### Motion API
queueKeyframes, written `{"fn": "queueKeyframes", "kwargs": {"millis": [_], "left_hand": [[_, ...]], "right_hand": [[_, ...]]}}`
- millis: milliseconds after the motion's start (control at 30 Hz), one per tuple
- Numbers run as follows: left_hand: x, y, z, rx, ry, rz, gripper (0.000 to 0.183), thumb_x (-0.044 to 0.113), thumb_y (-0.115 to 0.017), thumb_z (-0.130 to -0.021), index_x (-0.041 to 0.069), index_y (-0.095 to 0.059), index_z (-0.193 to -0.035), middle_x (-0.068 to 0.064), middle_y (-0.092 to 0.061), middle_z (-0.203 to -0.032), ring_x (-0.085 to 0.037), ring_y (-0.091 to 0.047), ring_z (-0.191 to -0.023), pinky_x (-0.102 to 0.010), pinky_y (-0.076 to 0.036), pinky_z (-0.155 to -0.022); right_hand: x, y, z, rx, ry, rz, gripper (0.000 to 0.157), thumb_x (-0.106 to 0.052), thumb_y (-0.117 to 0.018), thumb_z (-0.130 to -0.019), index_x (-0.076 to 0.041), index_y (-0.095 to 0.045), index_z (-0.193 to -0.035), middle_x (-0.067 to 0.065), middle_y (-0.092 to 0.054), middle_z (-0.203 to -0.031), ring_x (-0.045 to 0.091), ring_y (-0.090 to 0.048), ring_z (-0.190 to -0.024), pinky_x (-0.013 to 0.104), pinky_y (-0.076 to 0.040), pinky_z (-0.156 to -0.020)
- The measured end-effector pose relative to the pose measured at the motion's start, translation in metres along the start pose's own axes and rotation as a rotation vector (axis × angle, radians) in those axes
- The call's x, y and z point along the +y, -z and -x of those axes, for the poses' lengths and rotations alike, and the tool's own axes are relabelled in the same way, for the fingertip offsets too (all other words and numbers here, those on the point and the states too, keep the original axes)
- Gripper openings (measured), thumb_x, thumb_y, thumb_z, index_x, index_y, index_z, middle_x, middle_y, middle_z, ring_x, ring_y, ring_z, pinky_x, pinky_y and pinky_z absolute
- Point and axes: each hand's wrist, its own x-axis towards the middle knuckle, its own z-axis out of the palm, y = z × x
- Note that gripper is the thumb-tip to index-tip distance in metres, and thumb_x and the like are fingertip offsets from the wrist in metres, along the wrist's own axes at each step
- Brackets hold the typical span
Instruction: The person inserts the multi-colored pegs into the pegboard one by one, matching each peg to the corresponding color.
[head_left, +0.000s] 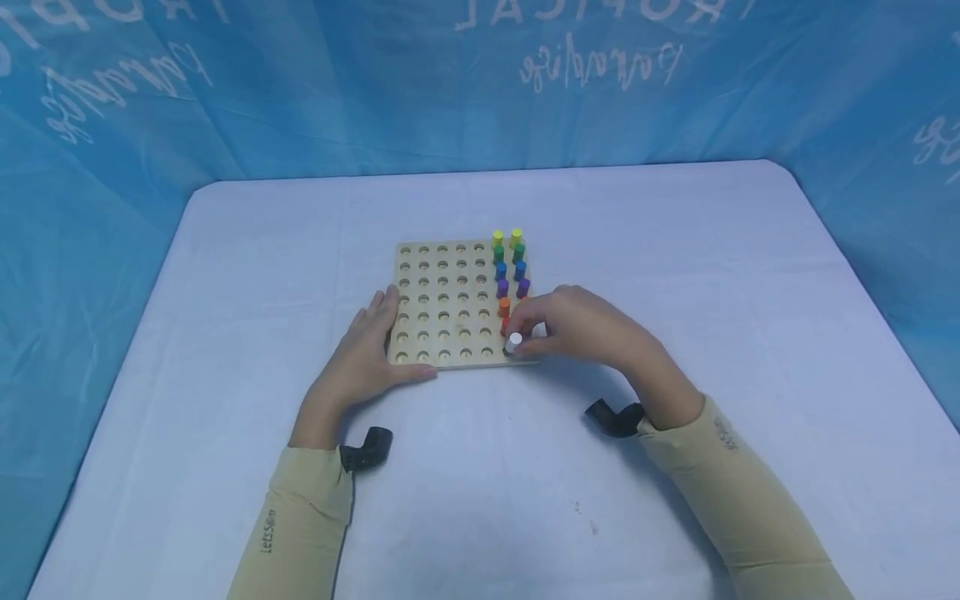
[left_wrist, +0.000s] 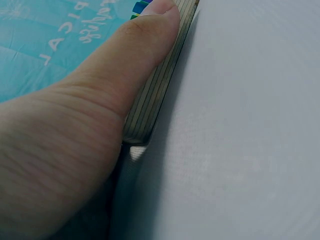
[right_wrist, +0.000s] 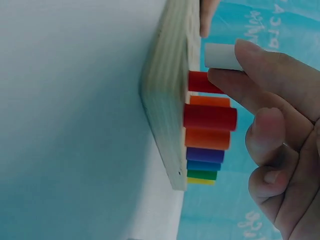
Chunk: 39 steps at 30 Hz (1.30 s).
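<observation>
A square wooden pegboard (head_left: 452, 325) with rows of round holes lies on the table. My right hand (head_left: 581, 329) pinches a white peg (head_left: 513, 342) between thumb and forefinger at the board's near right corner. In the right wrist view, the white peg (right_wrist: 220, 56) is apart from the board's surface, and the other fingers are curled with nothing seen in them. My left hand (head_left: 356, 354) rests against the board's near left corner, its fingers along the left side and its straight thumb (left_wrist: 135, 55) against the near edge.
Two columns of pegs stand on the board's right side: yellow pegs (head_left: 517, 238) farthest, then green pegs (head_left: 519, 252), blue, purple pegs (head_left: 523, 287), orange and red pegs (right_wrist: 210, 117). A white cloth (head_left: 480, 500) covers the table. Blue printed curtains (head_left: 390, 100) hang around it.
</observation>
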Motion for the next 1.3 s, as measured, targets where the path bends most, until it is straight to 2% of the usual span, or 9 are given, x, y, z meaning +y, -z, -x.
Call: {"fn": "queueKeyframes", "kwargs": {"millis": [167, 400, 733, 967, 1300], "left_hand": [[0.0, 0.0, 0.0, -0.002, -0.005, 0.0, 0.138, 0.066, -0.083, -0.065, 0.018, 0.004, -0.16, -0.003, 0.001, -0.169, -0.025, 0.002, -0.157, -0.05, -0.004, -0.128], [0.0, -0.001, -0.001, -0.001, -0.001, -0.001, 0.138, 0.067, -0.083, -0.064, 0.019, 0.004, -0.16, -0.003, 0.001, -0.169, -0.026, 0.002, -0.157, -0.052, -0.005, -0.128], [-0.001, 0.001, -0.001, -0.002, -0.015, -0.006, 0.138, 0.065, -0.083, -0.064, 0.017, 0.003, -0.16, -0.003, 0.0, -0.168, -0.024, 0.002, -0.157, -0.049, -0.003, -0.128], [0.0, 0.001, -0.001, -0.006, -0.009, -0.006, 0.137, 0.064, -0.083, -0.065, 0.017, 0.004, -0.16, -0.004, 0.0, -0.169, -0.026, 0.002, -0.157, -0.051, -0.004, -0.128], [-0.001, 0.0, -0.002, 0.0, -0.006, -0.014, 0.137, 0.065, -0.083, -0.065, 0.018, 0.004, -0.16, -0.004, 0.0, -0.169, -0.025, 0.002, -0.157, -0.052, -0.005, -0.128]], "right_hand": [[-0.001, -0.004, -0.003, -0.005, -0.006, 0.023, 0.013, -0.021, -0.079, -0.085, -0.026, -0.076, -0.097, -0.013, -0.072, -0.087, 0.009, -0.06, -0.078, 0.028, -0.052, -0.071], [-0.002, -0.008, -0.005, -0.004, 0.002, 0.034, 0.011, -0.021, -0.08, -0.084, -0.025, -0.075, -0.094, -0.012, -0.072, -0.086, 0.008, -0.062, -0.077, 0.028, -0.053, -0.073], [-0.001, -0.009, -0.007, -0.009, -0.001, 0.073, 0.013, -0.02, -0.078, -0.086, -0.024, -0.075, -0.098, -0.011, -0.07, -0.081, 0.009, -0.057, -0.071, 0.026, -0.05, -0.067], [-0.001, -0.011, -0.008, 0.006, 0.027, 0.099, 0.015, -0.018, -0.078, -0.085, -0.023, -0.076, -0.1, -0.011, -0.069, -0.08, 0.01, -0.055, -0.07, 0.025, -0.048, -0.065], [-0.001, -0.008, -0.006, 0.0, 0.012, 0.078, 0.018, -0.021, -0.078, -0.086, -0.025, -0.077, -0.103, -0.012, -0.069, -0.083, 0.01, -0.056, -0.073, 0.026, -0.049, -0.067]]}}
